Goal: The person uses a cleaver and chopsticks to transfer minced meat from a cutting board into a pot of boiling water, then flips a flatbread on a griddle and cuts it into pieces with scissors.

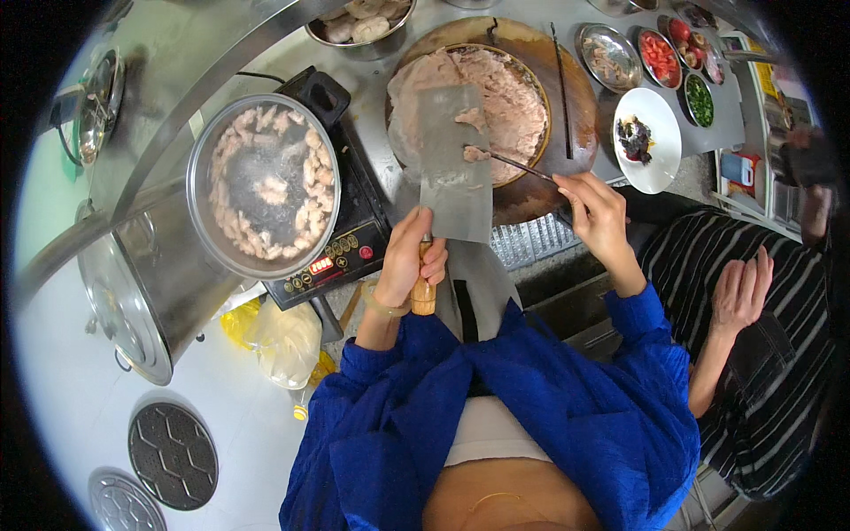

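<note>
My left hand (406,259) grips the wooden handle of a cleaver (457,192), its broad blade held above a plate of pale pink meat paste (505,86). Two small lumps of paste lie on the blade. My right hand (594,209) holds a thin dark chopstick (524,167) whose tip touches the lower lump. The plate rests on a round wooden chopping block (578,86), where another dark chopstick (562,93) lies. To the left, a pot (196,179) of steaming water stands on an induction cooker (362,232), with pieces of pale paste floating around its wall and in its middle.
At the right stand a white plate of dark sauce (667,156) and bowls of chopped red (659,60) and green (699,99) vegetables. A co-worker in a striped apron (684,265) is close on my right. A bowl of pale rounded food (368,30) stands behind; a tall metal stockpot (179,265) is left.
</note>
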The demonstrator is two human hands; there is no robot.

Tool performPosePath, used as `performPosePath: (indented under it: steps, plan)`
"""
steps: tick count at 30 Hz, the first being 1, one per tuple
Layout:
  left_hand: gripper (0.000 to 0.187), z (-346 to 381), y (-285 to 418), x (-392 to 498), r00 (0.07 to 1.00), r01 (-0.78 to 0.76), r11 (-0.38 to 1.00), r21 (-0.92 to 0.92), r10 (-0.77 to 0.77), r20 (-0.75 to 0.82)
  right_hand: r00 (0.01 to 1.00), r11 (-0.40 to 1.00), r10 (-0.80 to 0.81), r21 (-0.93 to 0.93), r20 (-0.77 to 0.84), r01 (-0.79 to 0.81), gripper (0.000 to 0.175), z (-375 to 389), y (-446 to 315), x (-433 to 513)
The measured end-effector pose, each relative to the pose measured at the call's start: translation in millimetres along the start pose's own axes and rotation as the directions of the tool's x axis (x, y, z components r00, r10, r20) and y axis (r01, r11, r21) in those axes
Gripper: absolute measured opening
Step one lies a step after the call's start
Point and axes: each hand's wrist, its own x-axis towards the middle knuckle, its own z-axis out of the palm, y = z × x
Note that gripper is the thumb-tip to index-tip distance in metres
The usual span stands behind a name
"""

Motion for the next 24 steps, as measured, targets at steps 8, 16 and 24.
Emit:
performPosePath:
  steps: [8,16,24]
  plan:
    - [0.022,8.0,28.1,-50.8,0.963,-0.271,0.962,-0.037,0.271,-0.010,0.877,0.757,0.176,0.509,0.447,-0.411,0.016,-6.8,-48.4,49.8]
    - [0.025,-71.8,28.7,-143.7,0.765,-0.586,0.805,-0.091,0.513,-0.390,0.927,0.862,-0.108,0.499,0.358,-0.092,0.017,68.9,-135.3,134.3]
    - [0.026,-140.0,12.3,-193.3,0.629,-0.689,0.715,-0.118,0.511,-0.586,0.816,0.785,-0.476,-0.260,0.328,0.562,0.036,153.9,-195.5,181.1]
